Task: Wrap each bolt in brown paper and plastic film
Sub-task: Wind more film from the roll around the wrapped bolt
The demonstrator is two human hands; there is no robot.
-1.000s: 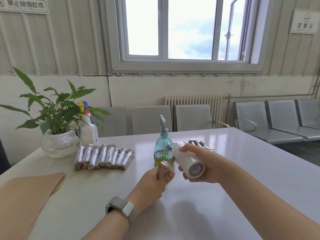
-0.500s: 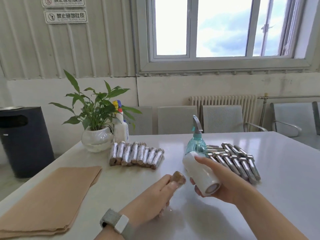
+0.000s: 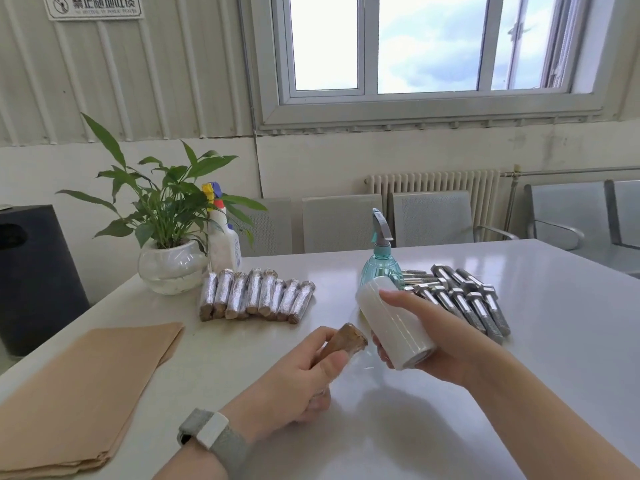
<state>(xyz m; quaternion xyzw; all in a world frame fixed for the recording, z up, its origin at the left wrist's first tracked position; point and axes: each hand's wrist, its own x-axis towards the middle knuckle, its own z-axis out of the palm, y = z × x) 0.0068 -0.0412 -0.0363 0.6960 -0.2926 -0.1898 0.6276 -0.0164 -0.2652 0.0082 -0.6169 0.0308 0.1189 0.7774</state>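
My left hand [image 3: 294, 379] grips a bolt wrapped in brown paper [image 3: 346, 341], its end sticking up past my thumb. Just to its right, my right hand [image 3: 440, 341] holds a white roll of plastic film [image 3: 391, 323], tilted with its core facing me. A thin sheet of film seems to run between roll and bolt. Several wrapped bolts [image 3: 256, 297] lie in a row at the back left. Several bare steel bolts [image 3: 460, 299] lie behind my right hand. A stack of brown paper sheets [image 3: 79, 393] lies at the left of the white table [image 3: 554, 341].
A teal spray bottle [image 3: 381, 265] stands just behind the film roll. A potted plant [image 3: 169, 261] and a white spray bottle [image 3: 223, 244] stand at the back left. A black bin [image 3: 34, 278] is left of the table; grey chairs line the far side.
The view has swung left and down, so paper stack and bare bolts came into sight. Both hands have stayed together with the wrapped bolt and the film roll, lower over the table.
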